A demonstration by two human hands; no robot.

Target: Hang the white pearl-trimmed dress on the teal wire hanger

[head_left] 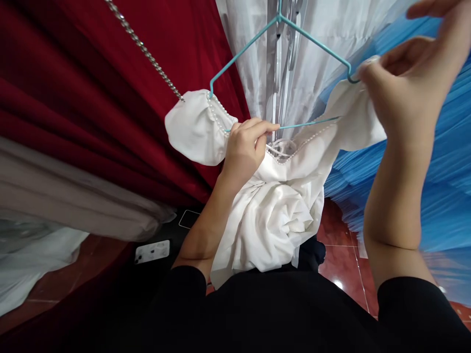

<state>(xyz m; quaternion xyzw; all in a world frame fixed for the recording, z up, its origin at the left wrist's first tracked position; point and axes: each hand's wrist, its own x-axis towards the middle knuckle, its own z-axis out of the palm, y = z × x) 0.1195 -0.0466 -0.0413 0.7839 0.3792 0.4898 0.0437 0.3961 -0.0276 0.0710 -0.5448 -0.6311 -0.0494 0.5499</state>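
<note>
A white dress (279, 215) with pearl-trimmed neckline, puffed sleeves and a large fabric rosette hangs on a light blue wire hanger (309, 37). My left hand (248, 144) is closed at the neckline, around the dress edge and the hanger's lower bar. Higher up on the right, my right hand (412, 78) pinches the top of the dress's right-side sleeve between thumb and forefinger, beside the hanger's end; its other fingers are raised and slightly blurred. A thin white cord loops inside the neckline. The pinched fabric is partly hidden by my fingers.
Red cloth (176, 44) hangs on the left, with a sparkling chain (143, 46) in front. Sheer white fabric and metal poles stand behind the hanger. Blue tulle (445, 162) fills the right. A phone (152, 251) lies on a black surface at lower left, above red floor tiles (340, 255).
</note>
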